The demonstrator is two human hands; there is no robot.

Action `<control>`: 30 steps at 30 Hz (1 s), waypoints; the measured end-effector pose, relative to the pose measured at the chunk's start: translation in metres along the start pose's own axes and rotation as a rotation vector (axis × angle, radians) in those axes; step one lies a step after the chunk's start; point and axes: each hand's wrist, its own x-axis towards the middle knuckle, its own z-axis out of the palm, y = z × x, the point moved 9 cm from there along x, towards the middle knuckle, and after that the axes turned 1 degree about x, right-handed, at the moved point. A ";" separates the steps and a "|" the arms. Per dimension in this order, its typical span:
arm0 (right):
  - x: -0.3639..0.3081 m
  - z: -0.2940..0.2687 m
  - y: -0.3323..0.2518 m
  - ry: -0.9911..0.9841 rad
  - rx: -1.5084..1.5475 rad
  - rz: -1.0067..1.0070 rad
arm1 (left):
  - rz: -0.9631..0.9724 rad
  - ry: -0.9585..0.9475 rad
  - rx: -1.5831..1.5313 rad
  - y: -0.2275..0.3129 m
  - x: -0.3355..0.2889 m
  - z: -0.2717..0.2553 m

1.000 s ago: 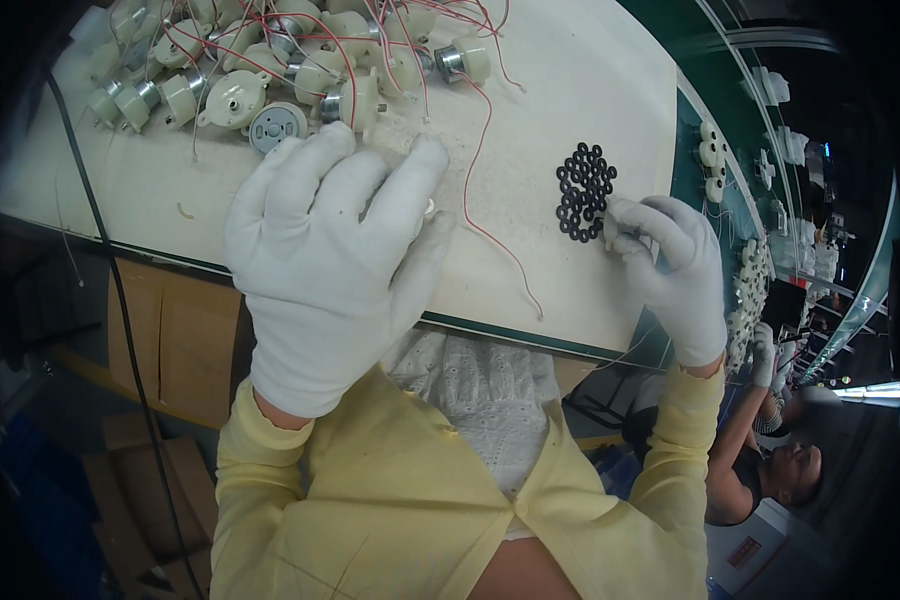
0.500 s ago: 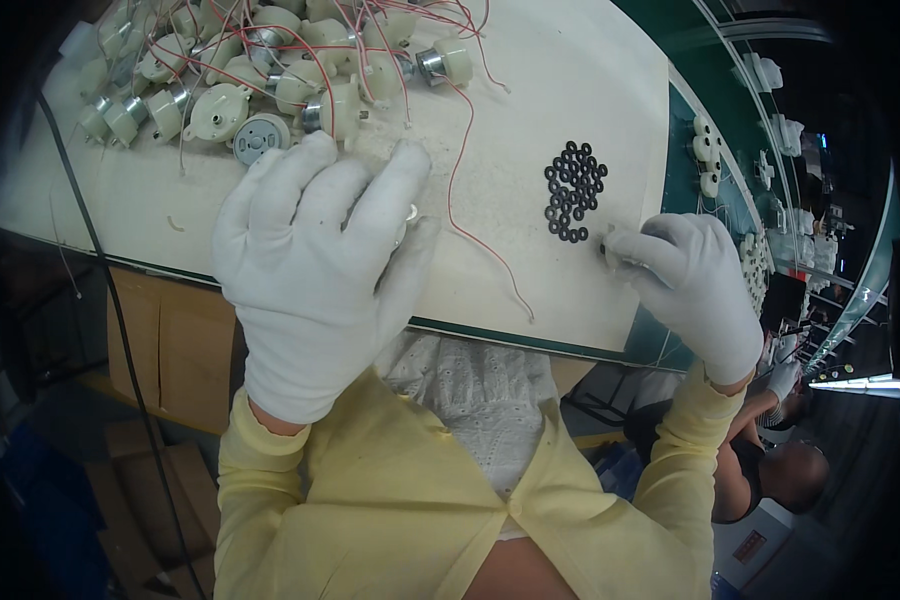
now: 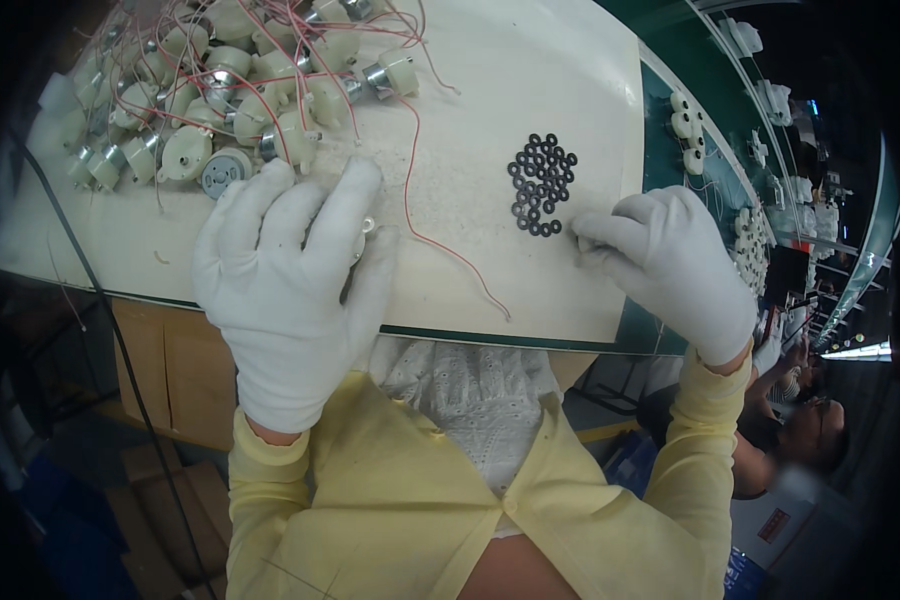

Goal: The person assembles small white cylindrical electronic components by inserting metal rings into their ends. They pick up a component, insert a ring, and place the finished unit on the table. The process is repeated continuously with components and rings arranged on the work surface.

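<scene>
My left hand (image 3: 280, 270), in a white glove, curls around a small motor (image 3: 367, 226); only a pale edge with a tab shows between thumb and fingers. To the right, my gloved right hand (image 3: 670, 260) has thumb and fingertips pinched together just above the table. Whatever is in that pinch is hidden by the glove. Left of those fingertips lies a cluster of small black rings (image 3: 543, 187). Beyond my left hand are heaped cream-coloured motors (image 3: 187, 152) with red and white wires, and one red wire (image 3: 412, 200) trails down between my hands.
The pale tabletop (image 3: 470, 270) ends in a green edge close to my body. A black cable (image 3: 65, 240) hangs at the left, above cardboard boxes (image 3: 175, 370). More white parts (image 3: 686, 130) lie on the green surface at right, and another person (image 3: 805, 435) sits beyond.
The whole view has shifted a little, so the table things appear further left. A dark bit seen at my right fingertips before is now out of sight. Both hands keep nearly the same pose.
</scene>
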 end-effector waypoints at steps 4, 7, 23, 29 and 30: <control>-0.018 0.026 0.041 0.075 0.433 0.297 | -0.011 -0.037 0.027 0.003 0.002 0.001; -0.042 0.025 0.059 0.341 0.140 0.368 | -0.014 -0.024 0.041 0.005 0.001 0.001; -0.074 0.018 0.061 0.589 -0.222 0.372 | 0.085 -0.001 0.041 0.011 -0.003 -0.003; -0.102 -0.010 0.105 0.657 -0.216 0.554 | 0.115 0.119 -0.036 0.015 -0.001 -0.012; -0.108 -0.016 0.101 0.679 -0.167 0.579 | 0.084 0.113 -0.050 0.012 -0.004 -0.010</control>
